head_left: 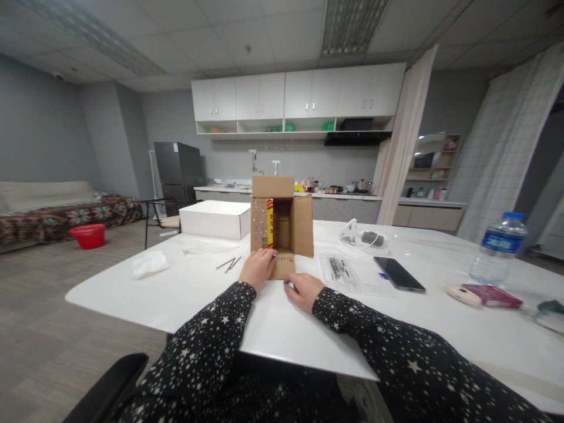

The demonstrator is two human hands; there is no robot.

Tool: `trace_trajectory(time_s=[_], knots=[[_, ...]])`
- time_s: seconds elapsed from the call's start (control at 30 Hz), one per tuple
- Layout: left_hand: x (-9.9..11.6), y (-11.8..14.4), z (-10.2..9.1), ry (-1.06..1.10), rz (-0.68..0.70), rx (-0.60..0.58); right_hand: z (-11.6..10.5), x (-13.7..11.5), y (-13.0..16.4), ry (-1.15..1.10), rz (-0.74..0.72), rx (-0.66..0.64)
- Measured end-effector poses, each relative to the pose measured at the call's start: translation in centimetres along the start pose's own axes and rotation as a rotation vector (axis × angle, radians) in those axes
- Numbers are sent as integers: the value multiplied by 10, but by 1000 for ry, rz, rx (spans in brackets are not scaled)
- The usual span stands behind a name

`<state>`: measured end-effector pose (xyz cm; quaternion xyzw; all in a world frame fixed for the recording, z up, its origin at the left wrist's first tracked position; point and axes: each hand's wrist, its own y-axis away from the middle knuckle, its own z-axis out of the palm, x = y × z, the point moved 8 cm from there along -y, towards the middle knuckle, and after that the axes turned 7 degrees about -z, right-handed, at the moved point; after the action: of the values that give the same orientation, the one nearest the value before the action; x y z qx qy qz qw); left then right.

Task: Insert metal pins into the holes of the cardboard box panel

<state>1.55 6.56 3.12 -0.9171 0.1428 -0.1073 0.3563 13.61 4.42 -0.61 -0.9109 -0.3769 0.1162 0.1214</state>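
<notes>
A brown cardboard box (302, 226) stands on the white table with its flaps open toward me. Many small metallic dots stud its left flap (259, 220), beside a yellow and red strip, and a short row of dots crosses the lower flap (284, 271). My left hand (259, 265) rests at the left edge of that lower flap, fingers curled, with something small and dark at the fingertips. Just below the flap's right corner, my right hand (304, 291) lies on the table, thumb and fingers pinched together; whatever they hold is too small to name.
Several long metal rods (231, 264) and a crumpled white tissue (150, 264) lie to the left, before a white box (215, 219). On the right are a clear case of small dark parts (339, 270), a phone (399, 274), a maroon pack (493, 295) and a water bottle (497, 249).
</notes>
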Motion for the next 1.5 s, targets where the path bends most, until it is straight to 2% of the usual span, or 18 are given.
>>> trace_trajectory(time_s=[0.33,0.53,0.67,1.07,1.5], knots=[[2,-1,-1,-103,-22,-7,2,1,0,1,11,-2],[5,0,2,-122,36,6,2,1,0,-3,10,-5],[8,1,-1,-100,65,12,3,2,0,-8,7,-5],[4,2,-4,-74,22,56,3,1,-1,-6,-6,11],[2,4,-1,-96,45,29,1,0,0,-6,7,-3]])
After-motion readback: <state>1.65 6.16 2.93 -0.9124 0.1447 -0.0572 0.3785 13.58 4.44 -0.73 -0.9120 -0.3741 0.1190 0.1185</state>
